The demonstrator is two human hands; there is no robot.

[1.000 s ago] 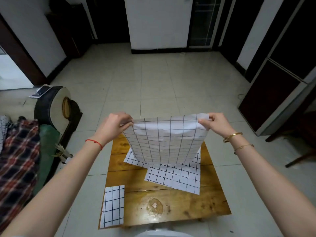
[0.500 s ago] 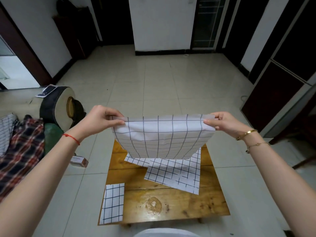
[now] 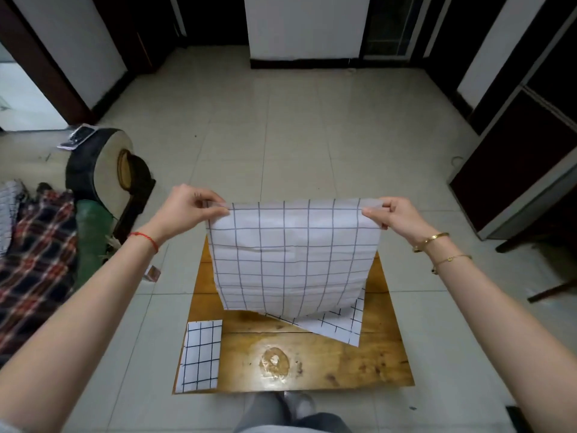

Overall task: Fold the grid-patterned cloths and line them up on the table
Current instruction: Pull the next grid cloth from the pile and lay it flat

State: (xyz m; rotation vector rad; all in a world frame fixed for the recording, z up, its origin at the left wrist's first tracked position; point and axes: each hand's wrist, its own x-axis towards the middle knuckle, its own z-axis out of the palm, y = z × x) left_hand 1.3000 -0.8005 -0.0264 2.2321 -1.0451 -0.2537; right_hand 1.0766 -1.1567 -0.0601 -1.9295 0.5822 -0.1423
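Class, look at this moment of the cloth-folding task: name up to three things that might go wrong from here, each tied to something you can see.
1. The held cloth hangs from pinches by the left hand and right hand at its top corners only; a slip could drop it.
2. Its lower edge hangs over the unfolded cloth and may drag it.
3. The folded cloth lies at the table corner and could be knocked off.

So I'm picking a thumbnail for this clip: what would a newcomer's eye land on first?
First, the grid-patterned cloth held up mid-frame, hanging above the wooden table, its top corners pinched by the left hand and the right hand. Next, the folded cloth at the table's near left corner, and another cloth lying flat behind the raised one.
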